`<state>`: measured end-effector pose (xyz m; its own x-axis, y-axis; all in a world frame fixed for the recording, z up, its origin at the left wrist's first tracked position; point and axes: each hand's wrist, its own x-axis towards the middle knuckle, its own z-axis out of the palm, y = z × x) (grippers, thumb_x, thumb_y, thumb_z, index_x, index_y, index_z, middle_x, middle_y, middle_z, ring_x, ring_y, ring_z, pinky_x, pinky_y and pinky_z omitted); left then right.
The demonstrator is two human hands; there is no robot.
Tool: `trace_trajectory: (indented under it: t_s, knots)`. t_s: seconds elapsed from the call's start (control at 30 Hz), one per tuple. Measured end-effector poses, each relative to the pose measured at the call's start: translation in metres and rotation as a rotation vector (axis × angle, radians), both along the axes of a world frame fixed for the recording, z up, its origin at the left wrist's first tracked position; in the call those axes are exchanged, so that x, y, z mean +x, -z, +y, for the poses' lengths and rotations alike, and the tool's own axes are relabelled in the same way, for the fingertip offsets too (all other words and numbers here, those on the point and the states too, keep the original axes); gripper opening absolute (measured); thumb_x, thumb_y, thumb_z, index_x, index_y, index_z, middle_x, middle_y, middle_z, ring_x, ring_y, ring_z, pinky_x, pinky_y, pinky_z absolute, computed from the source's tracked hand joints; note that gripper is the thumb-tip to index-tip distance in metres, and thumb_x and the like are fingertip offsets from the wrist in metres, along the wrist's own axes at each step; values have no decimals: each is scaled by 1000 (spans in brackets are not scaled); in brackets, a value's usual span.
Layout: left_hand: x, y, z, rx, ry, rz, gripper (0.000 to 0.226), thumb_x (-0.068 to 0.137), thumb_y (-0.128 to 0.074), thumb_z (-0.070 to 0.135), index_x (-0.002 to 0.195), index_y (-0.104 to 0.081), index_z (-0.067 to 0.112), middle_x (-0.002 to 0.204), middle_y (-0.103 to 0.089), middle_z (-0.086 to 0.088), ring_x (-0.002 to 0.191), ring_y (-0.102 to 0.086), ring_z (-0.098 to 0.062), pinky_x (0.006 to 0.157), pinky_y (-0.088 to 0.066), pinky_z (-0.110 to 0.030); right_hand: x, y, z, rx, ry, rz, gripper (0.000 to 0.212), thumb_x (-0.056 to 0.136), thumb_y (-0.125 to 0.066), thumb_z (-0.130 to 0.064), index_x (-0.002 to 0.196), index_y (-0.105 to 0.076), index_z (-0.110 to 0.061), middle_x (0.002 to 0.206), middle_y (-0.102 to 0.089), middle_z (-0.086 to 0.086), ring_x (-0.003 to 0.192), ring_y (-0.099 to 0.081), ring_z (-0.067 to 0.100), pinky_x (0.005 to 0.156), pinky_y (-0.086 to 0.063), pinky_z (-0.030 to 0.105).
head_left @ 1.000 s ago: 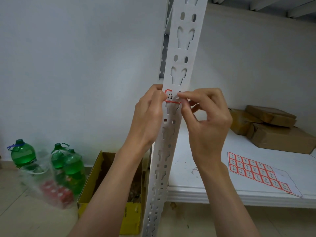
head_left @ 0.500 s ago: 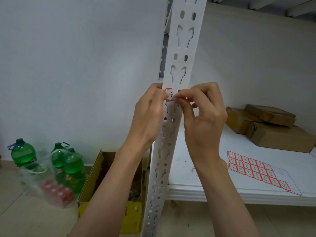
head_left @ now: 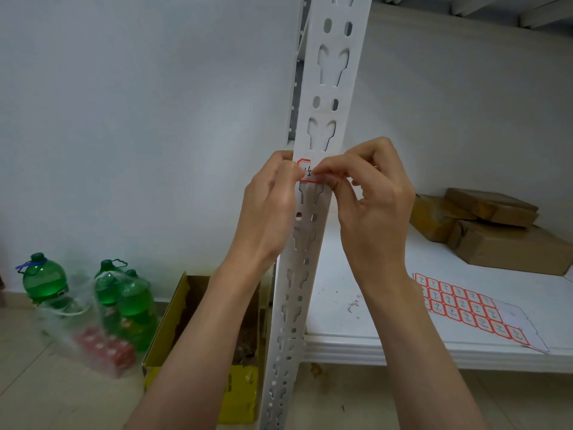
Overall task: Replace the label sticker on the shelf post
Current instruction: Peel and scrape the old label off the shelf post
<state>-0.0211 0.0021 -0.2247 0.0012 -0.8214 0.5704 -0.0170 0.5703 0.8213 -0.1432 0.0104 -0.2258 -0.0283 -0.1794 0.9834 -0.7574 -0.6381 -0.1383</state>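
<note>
Red-bordered white label sticker [head_left: 307,174] sits on the white perforated metal shelf post [head_left: 313,218] — left hand [head_left: 269,212] pinches its edge, right hand [head_left: 369,206] pinches across it, likely steadying it for peeling.

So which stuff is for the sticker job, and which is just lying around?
For the job:
- label sticker, pinched by left hand and right hand
- shelf post
- sticker sheet on the shelf

Just lying about:
- green bottles
- yellow box
- brown parcels
</note>
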Motion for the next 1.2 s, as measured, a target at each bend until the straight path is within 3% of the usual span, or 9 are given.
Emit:
trace_trajectory:
  t_s: [0.13, 0.33, 0.5, 0.67, 0.8, 0.87, 0.97, 1.2]
  knots:
    - [0, 0, 1, -6, 1, -2, 30, 95, -36, 39, 103, -60, 23, 105, -69, 0, 97, -65, -18, 77, -56, -29, 2, 2, -3, 7, -12, -29, 7, 92, -69, -4, 90, -75, -7, 92, -57, 5, 88, -56, 18, 71, -52, 29]
    - [0, -1, 3, -14, -8, -12, 32, 91, -35, 40, 101, -61, 23, 103, -69, -2, 96, -64, -23, 84, -56, -43, 12, 9, -6, 20, 29, -62, 9, 92, -65, -3, 96, -72, -8, 99, -57, 7, 94, -51, 13, 74, -53, 23]
    - [0, -1, 3, -11, -18, -16, 25, 92, -36, 38, 91, -59, 29, 99, -69, 1, 94, -63, -21, 87, -56, -45, 20, 11, -9, 4, 61, -59, 11, 92, -60, 0, 98, -67, -6, 101, -55, 11, 91, -55, 20, 68, -56, 33]
    - [1, -1, 3, -1, -13, -13, 29, 91, -35, 40, 95, -61, 27, 100, -69, 1, 95, -64, -21, 86, -56, -44, 24, 12, -12, 24, 27, -104, 13, 89, -59, 8, 97, -64, -1, 101, -55, 15, 90, -54, 17, 74, -50, 14]
    - [1, -1, 3, 7, 11, 10, 37, 89, -37, 41, 103, -62, 18, 103, -70, -2, 96, -63, -25, 84, -55, -45, 16, 19, -13, -26, -24, -168, 8, 95, -59, 8, 96, -65, 3, 96, -57, 15, 88, -46, -6, 78, -41, 8]
    - [0, 0, 2, 3, 6, 3, 41, 89, -35, 43, 107, -62, 18, 106, -70, 1, 97, -65, -19, 81, -57, -36, 10, 24, -12, -69, -32, -168, 7, 94, -65, 3, 99, -70, 0, 95, -62, 15, 91, -47, -11, 81, -42, 7]
    - [0, 1, 0, -1, 3, 4, 44, 88, -33, 45, 110, -61, 20, 109, -69, 3, 100, -65, -14, 77, -52, -20, 4, 25, -9, -121, -29, -139, 12, 90, -74, -3, 102, -76, -4, 89, -65, 14, 88, -47, -5, 76, -47, 11]
    - [0, 1, -1, -2, -5, 4, 44, 88, -34, 45, 109, -61, 18, 106, -69, 0, 97, -65, -18, 83, -56, -32, 5, 16, -6, -117, -4, -88, 8, 90, -73, -2, 96, -78, -4, 87, -64, 15, 89, -43, -4, 78, -41, 4]
